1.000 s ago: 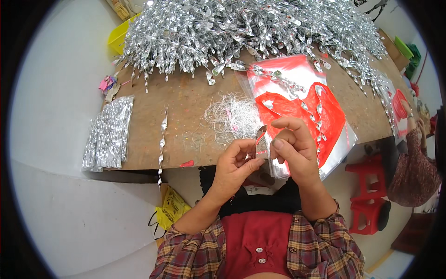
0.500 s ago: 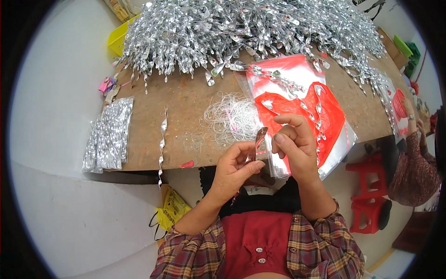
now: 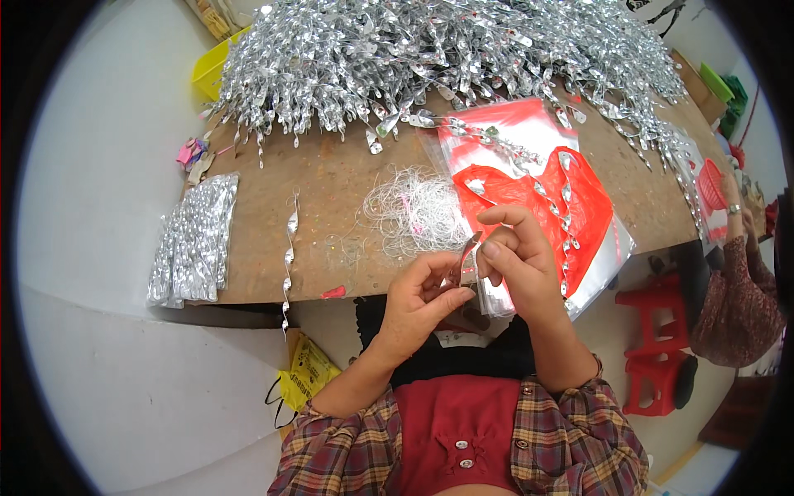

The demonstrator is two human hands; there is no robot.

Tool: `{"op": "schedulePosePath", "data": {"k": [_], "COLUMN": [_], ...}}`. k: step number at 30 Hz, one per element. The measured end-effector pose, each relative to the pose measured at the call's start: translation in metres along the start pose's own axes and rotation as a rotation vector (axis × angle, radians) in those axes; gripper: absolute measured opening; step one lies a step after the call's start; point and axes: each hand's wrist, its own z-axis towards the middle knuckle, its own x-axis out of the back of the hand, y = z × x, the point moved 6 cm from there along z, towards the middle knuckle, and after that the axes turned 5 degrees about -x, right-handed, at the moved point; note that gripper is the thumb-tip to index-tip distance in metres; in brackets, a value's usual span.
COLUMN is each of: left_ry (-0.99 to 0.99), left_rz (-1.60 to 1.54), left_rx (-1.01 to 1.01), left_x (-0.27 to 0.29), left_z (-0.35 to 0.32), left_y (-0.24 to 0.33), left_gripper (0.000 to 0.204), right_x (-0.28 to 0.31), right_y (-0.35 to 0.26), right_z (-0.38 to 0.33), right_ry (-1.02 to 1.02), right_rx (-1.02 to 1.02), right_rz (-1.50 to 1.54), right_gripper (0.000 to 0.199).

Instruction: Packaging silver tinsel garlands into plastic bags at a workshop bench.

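My left hand (image 3: 420, 299) is closed around a shiny twisted metallic strip (image 3: 466, 258), whose upper end sticks up past my thumb and fingers. The rest of the strip is mostly hidden by the hand. Close beside that upper end is my right hand (image 3: 529, 269), its thumb and fingers pinched together. Whatever lies between them is too small to make out. Beyond my hands, a loose tangle of clear thread (image 3: 413, 207) rests on the table. A single silver spiral strip (image 3: 289, 256) with a small loop of thread hangs over the table's front edge to the left.
A big heap of silver spiral strips (image 3: 430, 58) covers the back of the wooden table (image 3: 331, 178). Packed strips (image 3: 194, 240) lie at left. At right, a red plastic sheet (image 3: 591, 202) with several strips lies on clear bags (image 3: 622, 244). Red stools (image 3: 653, 326) and another person (image 3: 736, 306) are farther right.
My right hand has moved slightly left, closer to the strip's upper end. That end has tipped a little and sits lower. My left hand keeps its grip.
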Motion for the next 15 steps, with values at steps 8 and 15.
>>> {"op": "schedulePosePath", "data": {"k": [8, 15], "left_ry": [-0.128, 0.000], "left_rz": [-0.173, -0.082], "left_rx": [0.016, -0.049], "left_x": [-0.003, 0.009], "left_z": [-0.003, 0.009], "left_y": [0.009, 0.021], "left_gripper": [0.034, 0.022], "right_x": [0.000, -0.005], "right_y": [0.021, 0.024], "right_z": [0.003, 0.001], "right_ry": [-0.210, -0.278], "right_rx": [-0.192, -0.210], "right_rz": [0.171, 0.117], "right_gripper": [0.013, 0.013]}}
